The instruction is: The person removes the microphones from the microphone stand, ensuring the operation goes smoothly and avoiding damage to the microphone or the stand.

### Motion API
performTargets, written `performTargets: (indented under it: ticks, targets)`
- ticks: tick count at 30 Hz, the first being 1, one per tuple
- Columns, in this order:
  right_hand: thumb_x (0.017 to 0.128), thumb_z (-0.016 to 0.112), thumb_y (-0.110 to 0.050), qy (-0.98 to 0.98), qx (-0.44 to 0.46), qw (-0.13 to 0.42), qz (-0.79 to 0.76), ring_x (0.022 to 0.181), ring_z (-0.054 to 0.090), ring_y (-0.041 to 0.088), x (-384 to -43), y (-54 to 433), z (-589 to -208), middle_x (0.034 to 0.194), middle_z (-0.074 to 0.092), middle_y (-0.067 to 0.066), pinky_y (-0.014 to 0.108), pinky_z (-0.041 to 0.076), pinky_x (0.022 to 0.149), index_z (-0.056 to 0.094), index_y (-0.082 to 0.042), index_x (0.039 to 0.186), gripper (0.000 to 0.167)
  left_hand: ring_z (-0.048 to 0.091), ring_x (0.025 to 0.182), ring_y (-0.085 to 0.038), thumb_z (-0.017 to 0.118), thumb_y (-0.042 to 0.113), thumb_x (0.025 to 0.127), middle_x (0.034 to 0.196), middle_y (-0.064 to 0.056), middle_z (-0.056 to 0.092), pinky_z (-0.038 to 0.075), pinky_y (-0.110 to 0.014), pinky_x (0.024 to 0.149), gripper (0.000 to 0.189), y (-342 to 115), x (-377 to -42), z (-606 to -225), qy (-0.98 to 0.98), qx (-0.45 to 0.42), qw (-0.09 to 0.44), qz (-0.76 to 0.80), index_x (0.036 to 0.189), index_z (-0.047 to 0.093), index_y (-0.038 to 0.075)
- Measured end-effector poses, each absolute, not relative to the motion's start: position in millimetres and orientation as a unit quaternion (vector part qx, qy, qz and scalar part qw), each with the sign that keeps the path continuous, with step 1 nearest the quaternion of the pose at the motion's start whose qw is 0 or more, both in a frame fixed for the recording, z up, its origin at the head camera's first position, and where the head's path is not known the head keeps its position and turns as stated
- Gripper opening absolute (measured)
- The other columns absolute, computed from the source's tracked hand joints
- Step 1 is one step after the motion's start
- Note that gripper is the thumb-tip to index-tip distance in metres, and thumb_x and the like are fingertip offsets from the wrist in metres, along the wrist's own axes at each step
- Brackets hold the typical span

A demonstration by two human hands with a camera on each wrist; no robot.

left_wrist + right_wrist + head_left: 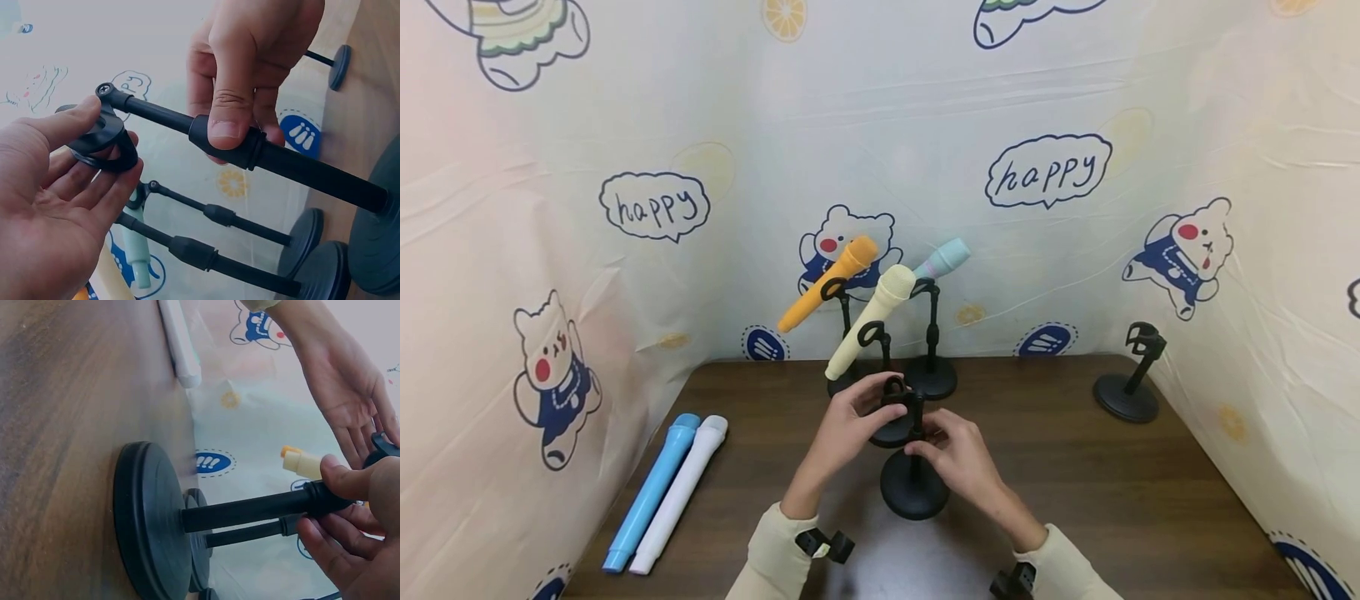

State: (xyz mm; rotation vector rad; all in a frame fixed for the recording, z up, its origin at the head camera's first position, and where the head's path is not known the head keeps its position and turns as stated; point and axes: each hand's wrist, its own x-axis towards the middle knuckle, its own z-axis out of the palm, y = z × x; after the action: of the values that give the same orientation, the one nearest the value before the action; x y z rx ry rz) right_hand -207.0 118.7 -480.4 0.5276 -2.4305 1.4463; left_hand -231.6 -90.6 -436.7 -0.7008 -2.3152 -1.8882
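A black desktop microphone stand (pixel 914 490) is upright on the table, its round base toward the person. The left hand (pixel 850 423) pinches the holder clip (pixel 103 134) at its top, thumb above and fingers below. Lower down, the right hand (pixel 958 454) grips the collar (pixel 199 130) midway along the pole, with thumb and fingertips on opposite sides. Just behind stand several similar stands. They carry a cream microphone (pixel 871 319), an orange microphone (pixel 827 285) and a pale teal microphone (pixel 946 257), all tilted.
On the table's left side a blue microphone (pixel 651 496) and a white microphone (pixel 679 496) lie side by side. Another black stand (pixel 1126 398), holding no microphone, is at the back right. A printed cloth (pixel 880 100) rises behind the wooden table (pixel 1075 500) and along its sides.
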Motion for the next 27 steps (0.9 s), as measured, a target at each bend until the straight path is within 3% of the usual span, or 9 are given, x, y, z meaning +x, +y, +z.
performTargets:
  ticks: [10,18,23,27]
  targets:
    - [0.089,0.085,-0.004,-0.850,0.217,0.162,0.452,0.087,0.070,0.012,-204,120,-482,0.097,0.073,0.000,0.023,0.059,0.069,0.079,-0.010,0.111,0.024,0.072,0.121,-0.021,0.079,0.021,0.098,0.130,-0.005,0.075,0.057,-0.043,0.110,0.042,-91,-232,-437,-0.751,-0.224,0.032,-0.620,0.139,0.069,0.020]
    - [0.096,0.076,-0.004,-0.853,0.248,0.092,0.450,0.104,0.070,0.017,-209,128,-479,0.113,0.074,0.003,0.029,0.062,0.085,0.076,-0.014,0.116,0.022,0.070,0.125,-0.025,0.080,0.022,0.097,0.131,-0.008,0.073,0.054,-0.052,0.113,0.042,-91,-231,-437,-0.754,-0.218,0.030,-0.618,0.137,0.069,0.019]
    - [0.100,0.073,-0.006,-0.846,0.256,0.049,0.465,0.108,0.071,0.019,-212,131,-477,0.116,0.073,0.005,0.032,0.063,0.090,0.074,-0.014,0.121,0.023,0.070,0.126,-0.026,0.081,0.021,0.096,0.130,-0.008,0.074,0.053,-0.054,0.114,0.042,-91,-229,-435,-0.758,-0.212,0.037,-0.616,0.136,0.069,0.018]
    - [0.097,0.077,-0.006,-0.842,0.252,0.032,0.476,0.107,0.072,0.021,-213,131,-473,0.119,0.074,0.010,0.042,0.064,0.093,0.071,-0.011,0.127,0.030,0.070,0.126,-0.026,0.082,0.021,0.096,0.130,-0.008,0.074,0.053,-0.053,0.114,0.042,-91,-228,-435,-0.757,-0.214,0.035,-0.616,0.136,0.069,0.017]
